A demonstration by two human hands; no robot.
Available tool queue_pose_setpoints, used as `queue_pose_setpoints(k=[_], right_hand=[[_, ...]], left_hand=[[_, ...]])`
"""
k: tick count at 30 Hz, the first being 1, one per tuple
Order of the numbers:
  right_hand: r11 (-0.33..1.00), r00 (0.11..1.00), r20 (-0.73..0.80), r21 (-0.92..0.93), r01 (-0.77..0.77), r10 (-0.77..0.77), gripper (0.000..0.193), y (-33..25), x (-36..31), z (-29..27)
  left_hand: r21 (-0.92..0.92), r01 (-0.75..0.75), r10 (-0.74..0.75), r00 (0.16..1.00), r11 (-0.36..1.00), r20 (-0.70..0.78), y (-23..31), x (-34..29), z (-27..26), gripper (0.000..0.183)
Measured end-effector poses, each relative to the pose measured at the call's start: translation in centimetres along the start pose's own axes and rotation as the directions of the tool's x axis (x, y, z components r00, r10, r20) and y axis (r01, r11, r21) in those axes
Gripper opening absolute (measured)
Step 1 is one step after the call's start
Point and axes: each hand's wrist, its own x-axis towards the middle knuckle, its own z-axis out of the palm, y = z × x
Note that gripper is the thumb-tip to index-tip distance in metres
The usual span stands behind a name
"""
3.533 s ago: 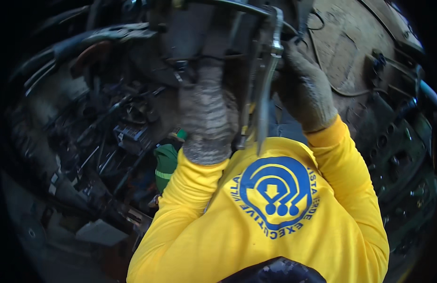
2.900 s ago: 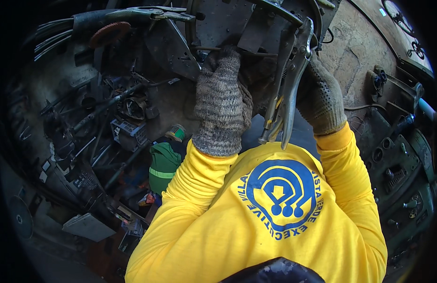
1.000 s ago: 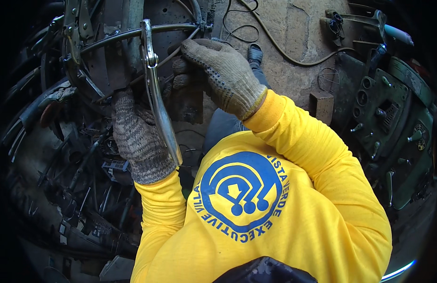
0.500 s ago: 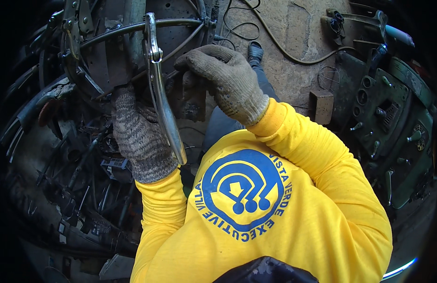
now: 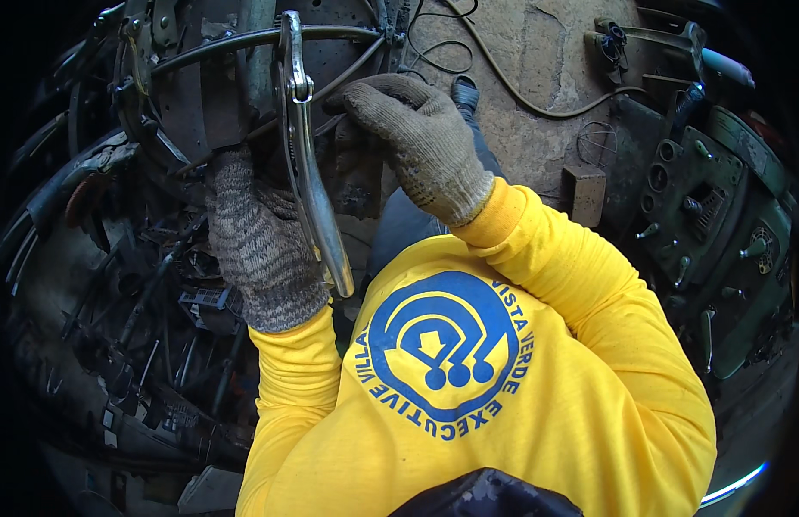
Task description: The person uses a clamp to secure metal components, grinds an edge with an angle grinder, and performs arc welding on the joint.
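Note:
Silver locking pliers hang from a curved metal rod of a round frame, their long handles pointing down toward my chest. My left hand, in a mottled grey knit glove, is left of the handles. Its fingers reach up under a dark metal plate and their tips are hidden. To the right of the pliers is my right hand in a tan-grey glove. Its fingers are curled in toward thin rods beside the pliers; whatever they grip is hidden in shadow.
Dark metal scrap and bars crowd the left side. A green machine with levers and knobs stands at the right. Nearer lies a small rusty box. A cable crosses the concrete floor. A sandalled foot shows beyond my right hand.
The pliers have shifted right and slightly up in view, and the curved rod has shifted with them. Both hands have moved only a little and keep much the same pose.

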Motion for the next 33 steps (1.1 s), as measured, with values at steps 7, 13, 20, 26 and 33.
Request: queue_pose_setpoints(k=[7,13,20,26,33], right_hand=[[0.995,0.998,-0.066,0.099,-0.014,0.021,0.03,-0.2,0.4,0.0],[0.999,0.996,-0.08,0.024,-0.029,0.031,0.032,-0.7,0.6,0.8],[0.999,0.992,-0.122,0.029,-0.043,0.046,0.033,-0.8,1.0,0.4],[0.993,0.988,-0.104,0.011,-0.116,0.116,0.037,-1.5,0.7,0.7],[0.998,0.997,-0.05,0.038,-0.048,0.05,0.036,-0.4,1.4,0.0]], left_hand=[[0.158,-0.07,0.068,0.997,0.985,0.021,0.9,0.2,-0.1,0.038],[0.107,-0.114,0.117,0.993,0.988,-0.029,0.6,0.0,-0.6,0.038],[0.196,-0.122,0.129,0.991,0.973,-0.023,1.5,0.4,-0.4,0.04],[-0.047,0.081,-0.079,0.996,0.996,0.036,-0.6,0.3,-0.2,0.039],[-0.047,0.133,-0.131,0.991,0.99,0.035,-1.7,0.3,0.1,0.045]])
